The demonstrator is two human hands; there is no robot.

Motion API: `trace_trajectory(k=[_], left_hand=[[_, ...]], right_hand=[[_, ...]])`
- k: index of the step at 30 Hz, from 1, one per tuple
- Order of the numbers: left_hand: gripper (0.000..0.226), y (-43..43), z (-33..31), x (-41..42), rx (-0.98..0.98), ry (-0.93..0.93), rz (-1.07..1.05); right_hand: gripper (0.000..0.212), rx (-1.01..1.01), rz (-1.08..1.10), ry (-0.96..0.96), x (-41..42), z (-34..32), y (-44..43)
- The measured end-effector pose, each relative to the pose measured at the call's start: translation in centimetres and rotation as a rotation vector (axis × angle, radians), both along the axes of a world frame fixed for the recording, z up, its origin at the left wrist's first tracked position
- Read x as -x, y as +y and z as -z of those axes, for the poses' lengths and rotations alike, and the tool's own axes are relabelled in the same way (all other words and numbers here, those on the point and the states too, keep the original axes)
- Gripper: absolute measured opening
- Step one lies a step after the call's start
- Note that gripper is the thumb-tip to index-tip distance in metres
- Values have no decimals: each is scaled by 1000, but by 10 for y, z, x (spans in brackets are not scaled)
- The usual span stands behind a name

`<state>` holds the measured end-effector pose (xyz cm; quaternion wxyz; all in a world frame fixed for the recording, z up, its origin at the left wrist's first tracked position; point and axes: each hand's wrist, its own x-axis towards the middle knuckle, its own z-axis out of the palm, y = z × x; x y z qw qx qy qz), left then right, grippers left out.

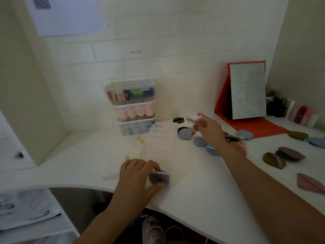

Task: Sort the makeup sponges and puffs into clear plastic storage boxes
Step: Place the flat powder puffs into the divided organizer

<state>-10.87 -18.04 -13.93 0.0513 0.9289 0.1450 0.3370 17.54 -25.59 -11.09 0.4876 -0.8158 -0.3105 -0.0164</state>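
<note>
The left hand, at 6 o'clock on the white surface, had its grip clenched on a grey-blue puff. The right hand, at 2 o'clock, pinched a small dark puff in its grip. An open clear box lay between them. Three stacked, filled storage boxes stood at 12 o'clock. Loose puffs lay scattered at 3 o'clock, near a red-framed mirror.
</note>
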Motion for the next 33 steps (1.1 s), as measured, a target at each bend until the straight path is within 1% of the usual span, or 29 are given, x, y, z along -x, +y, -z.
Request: trace_trajectory(k=[4,8,9,11,13,15,17,18,19,23,24,26,28,29,31,32,33], left_hand=[[25,7,6,-3,-48,1,20],[24,8,8,-3,-62,7,40],[24,8,7,-3,-70,12,46],[24,10,5,-3,-84,21,51],[24,11,5,-3,-85,23,56],[23,11,6,-3,-81,13,58],[23,11,6,-4,-74,9,57],[22,10,6,-4,-72,6,56],[22,9,5,-4,-71,2,54],[23,7,4,-3,-71,-10,46],[23,7,4,-2,-72,-11,43],[23,6,4,-2,-69,-9,36],[24,5,3,-3,-60,-14,30],[24,5,3,-3,-55,-17,25],[24,4,3,-3,-51,-20,18],[25,4,3,-3,-51,-21,14],[25,4,3,-4,-50,-21,11]], right_hand=[[42,280,-109,-83,-14,20,30],[56,563,-157,-180,-32,23,40],[56,622,-175,-217,-37,24,42],[46,725,-205,-296,-38,21,41],[33,767,-223,-364,-38,14,38],[31,788,-220,-383,-36,4,31],[38,773,-197,-378,-34,-7,23],[42,730,-185,-346,-32,-11,19],[41,667,-179,-306,-32,-13,16],[16,432,-124,-181,-36,-15,7],[15,379,-104,-127,-36,-18,5],[18,283,-89,-25,-32,-30,-1],[13,203,-96,-32,-24,-47,-6],[10,157,-126,-36,-16,-57,-9],[12,80,-278,45,6,-81,-18],[11,75,-391,88,18,-91,-22],[14,117,-497,94,31,-100,-26]])
